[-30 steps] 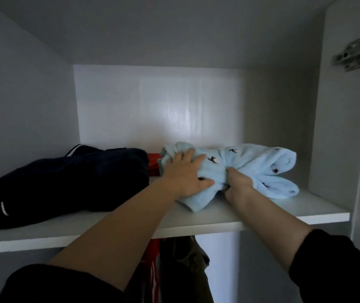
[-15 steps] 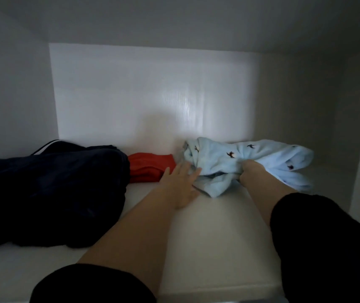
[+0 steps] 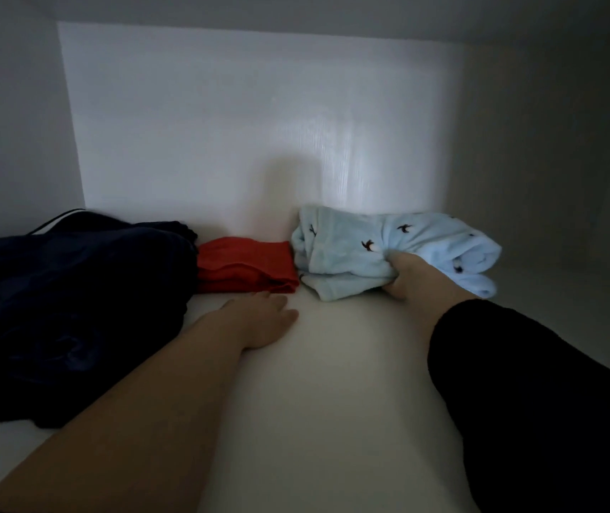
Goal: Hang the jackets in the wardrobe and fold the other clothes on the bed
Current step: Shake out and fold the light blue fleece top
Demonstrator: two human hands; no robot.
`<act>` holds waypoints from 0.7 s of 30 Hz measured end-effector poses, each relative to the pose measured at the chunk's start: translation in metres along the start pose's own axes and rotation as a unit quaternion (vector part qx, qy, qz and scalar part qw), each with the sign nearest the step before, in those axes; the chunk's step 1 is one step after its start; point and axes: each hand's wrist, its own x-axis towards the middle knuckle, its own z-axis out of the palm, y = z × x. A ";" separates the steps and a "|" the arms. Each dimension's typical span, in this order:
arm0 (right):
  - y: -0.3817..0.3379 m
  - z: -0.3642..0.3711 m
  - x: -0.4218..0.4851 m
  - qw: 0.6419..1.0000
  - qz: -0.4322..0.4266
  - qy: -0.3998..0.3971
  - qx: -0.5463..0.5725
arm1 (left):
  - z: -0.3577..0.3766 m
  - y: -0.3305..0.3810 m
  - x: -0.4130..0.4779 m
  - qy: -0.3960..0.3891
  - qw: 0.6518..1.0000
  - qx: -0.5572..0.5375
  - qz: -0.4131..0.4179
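The left hand (image 3: pixel 259 320) has come off the blue garment (image 3: pixel 347 249) and lies open just before the red cloth (image 3: pixel 244 268) — the right hand (image 3: pixel 410 277) still grips the garment, now touching that cloth's right side — stowing looks nearly done.

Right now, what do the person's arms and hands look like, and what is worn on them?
A black sleeve reaches almost to the right hand. The left forearm has no sleeve in view. No glove, watch or ring shows on the left hand or the right.
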 end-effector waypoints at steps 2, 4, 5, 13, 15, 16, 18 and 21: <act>-0.005 -0.009 -0.005 0.999 0.025 -0.034 -0.014 | 0.000 0.000 0.001 -0.004 1.000 0.005 -0.003; -0.007 -0.024 -0.015 0.992 0.049 -0.037 -0.112 | 0.000 -0.001 0.002 -0.013 1.000 0.006 -0.008; -0.013 -0.027 -0.023 0.977 0.060 -0.042 -0.200 | 0.001 0.000 0.002 -0.016 1.000 0.007 -0.009; -0.100 0.043 -0.037 0.713 -0.423 0.164 -0.534 | 0.004 0.010 0.002 -0.014 1.000 0.006 0.022; -0.100 0.070 -0.021 0.725 -0.442 0.103 -0.518 | 0.003 0.008 0.001 -0.015 1.000 0.002 0.023; -0.095 0.079 -0.010 0.725 -0.437 0.074 -0.527 | 0.003 0.008 0.001 -0.018 1.000 0.001 0.023; -0.072 0.085 0.014 0.699 -0.414 0.028 -0.582 | 0.003 0.007 0.001 -0.019 1.000 0.000 0.025; -0.021 0.078 0.054 0.629 -0.319 -0.074 -0.705 | 0.001 0.004 -0.001 -0.007 0.999 -0.013 0.033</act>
